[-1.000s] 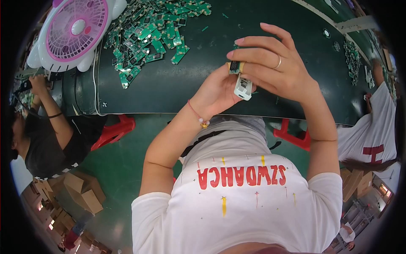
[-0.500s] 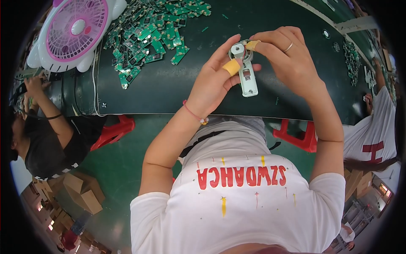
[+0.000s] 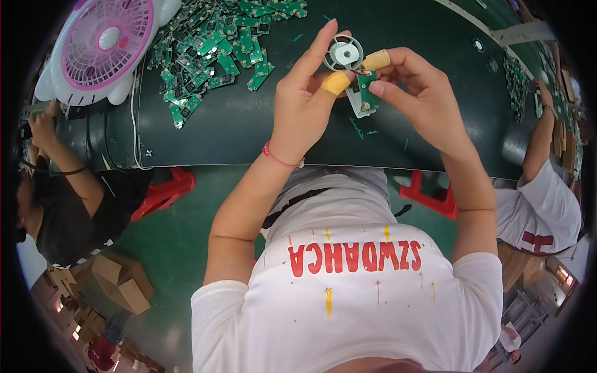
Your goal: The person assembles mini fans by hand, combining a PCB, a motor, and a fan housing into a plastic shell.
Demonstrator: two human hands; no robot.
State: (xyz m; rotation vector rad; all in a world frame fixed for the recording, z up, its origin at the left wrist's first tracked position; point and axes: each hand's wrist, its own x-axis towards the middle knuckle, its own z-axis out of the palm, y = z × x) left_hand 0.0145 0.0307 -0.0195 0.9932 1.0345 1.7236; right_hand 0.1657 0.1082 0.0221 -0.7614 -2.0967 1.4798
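Observation:
Over the table, my left hand [image 3: 303, 102] is closed round a small handheld fan housing [image 3: 360, 107], pale and long-handled. Its upper end is a round ring with a white motor [image 3: 344, 53] in the middle. My right hand [image 3: 426, 96] pinches a small green circuit board [image 3: 366, 82] by its edge, with thumb below and forefinger above. The board lies over the housing's handle; whether it is seated there I cannot tell. Thin wires, one of them red, run between motor and board near my right fingertip. Yellow tape wraps my left thumb and right forefinger.
A heap of green circuit boards [image 3: 214, 53] lies at the far left, beside a white and pink fan [image 3: 102, 46]. Thin green strips [image 3: 356, 128] lie near my hands. Co-workers sit on both sides, with more boards [image 3: 516, 87] at the right.
The housing has tilted, its ring swinging up and left. A green circuit board now shows at its handle, in my right fingers. The right-hand co-worker's arm has moved.

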